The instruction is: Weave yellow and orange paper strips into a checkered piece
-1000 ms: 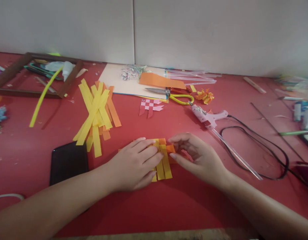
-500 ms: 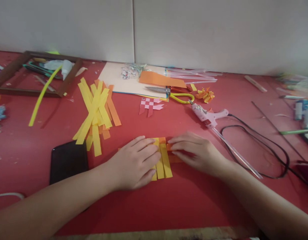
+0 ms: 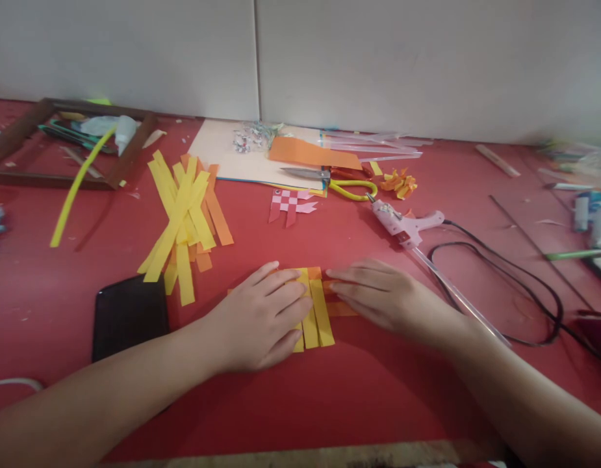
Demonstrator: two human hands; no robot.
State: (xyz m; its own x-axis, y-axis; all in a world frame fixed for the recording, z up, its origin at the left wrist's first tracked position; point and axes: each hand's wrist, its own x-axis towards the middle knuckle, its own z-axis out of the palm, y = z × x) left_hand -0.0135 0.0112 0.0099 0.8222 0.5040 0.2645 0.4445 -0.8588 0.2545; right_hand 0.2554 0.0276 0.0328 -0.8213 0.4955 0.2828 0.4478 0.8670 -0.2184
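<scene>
Yellow paper strips stand side by side across orange paper strips on the red table, partly woven together. My left hand lies flat over the left part of this weave, fingers stretched out, and hides much of it. At the weave's right side, my right hand has its fingers extended over the orange ends. Its fingertips are slightly blurred, and no strip shows gripped in them. Beyond the hands lies a small pink-and-red woven paper fish.
Loose yellow strips are heaped left of centre, beside a black phone. Yellow-handled scissors lie at the back. A pink glue gun with its black cord rests at right. A brown frame stands far left.
My right hand's fingers have straightened a little and drawn slightly up over the orange ends. My left hand still rests on the weave. The whole view has shifted slightly.
</scene>
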